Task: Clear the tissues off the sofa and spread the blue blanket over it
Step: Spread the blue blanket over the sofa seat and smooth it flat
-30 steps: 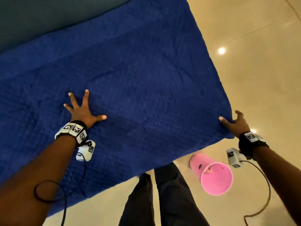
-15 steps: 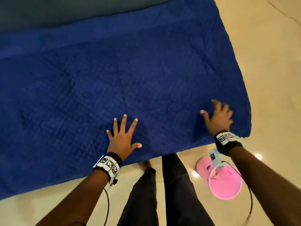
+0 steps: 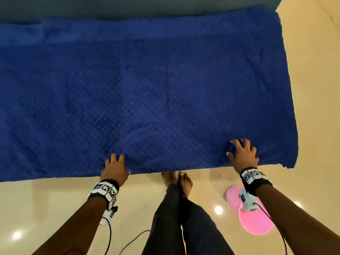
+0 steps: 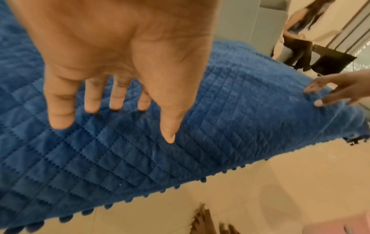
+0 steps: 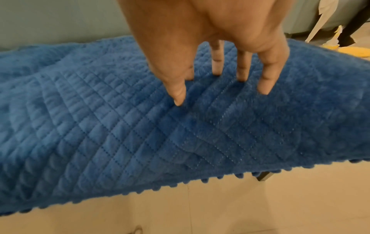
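Note:
The quilted blue blanket (image 3: pixel 147 92) lies spread flat over the sofa seat, its bobbled hem hanging at the front edge. A grey-green strip of sofa back (image 3: pixel 128 6) shows above it. My left hand (image 3: pixel 115 167) rests on the blanket near the front hem, fingers straight and spread, fingertips (image 4: pixel 60 121) touching the fabric (image 4: pixel 220 110). My right hand (image 3: pixel 242 153) presses down on the blanket further right, fingers spread, tips (image 5: pixel 264 88) dimpling the cloth (image 5: pixel 120 126). No tissues are in view.
A pink bin (image 3: pixel 252 216) lies on the cream tiled floor (image 3: pixel 46 199) under my right wrist. My bare feet (image 3: pixel 177 183) stand at the sofa's front. Another person (image 4: pixel 300 31) sits beyond the sofa's right end.
Both hands have slid back toward me across the blanket to its front edge. The right hand let go of the corner and now lies on top of the blanket.

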